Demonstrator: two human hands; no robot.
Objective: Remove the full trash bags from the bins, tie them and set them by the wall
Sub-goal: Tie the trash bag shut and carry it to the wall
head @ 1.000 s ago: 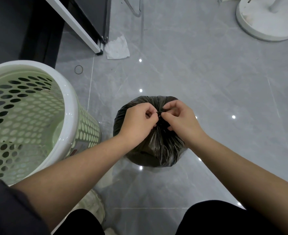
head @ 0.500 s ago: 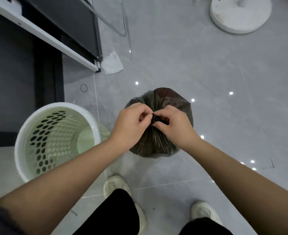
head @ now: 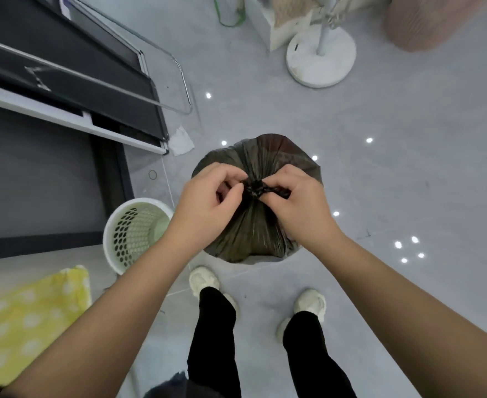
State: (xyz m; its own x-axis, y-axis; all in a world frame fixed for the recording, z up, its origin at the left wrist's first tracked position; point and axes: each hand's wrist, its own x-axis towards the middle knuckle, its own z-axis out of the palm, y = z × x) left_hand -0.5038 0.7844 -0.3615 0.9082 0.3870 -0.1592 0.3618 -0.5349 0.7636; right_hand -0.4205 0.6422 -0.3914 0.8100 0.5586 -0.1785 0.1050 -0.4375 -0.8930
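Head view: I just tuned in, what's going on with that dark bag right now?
A person stands over a full dark trash bag in front of their feet. The left hand and the right hand each pinch the gathered neck at the top, working on the knot. The bag is already out of the perforated bin, which stands to the person's left with no bag in it. The bag has not yet been set by a wall.

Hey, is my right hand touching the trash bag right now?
Touching. The head view shows the right hand pinching the twisted neck of the trash bag, with no gap between them, while the left hand pinches it from the other side.
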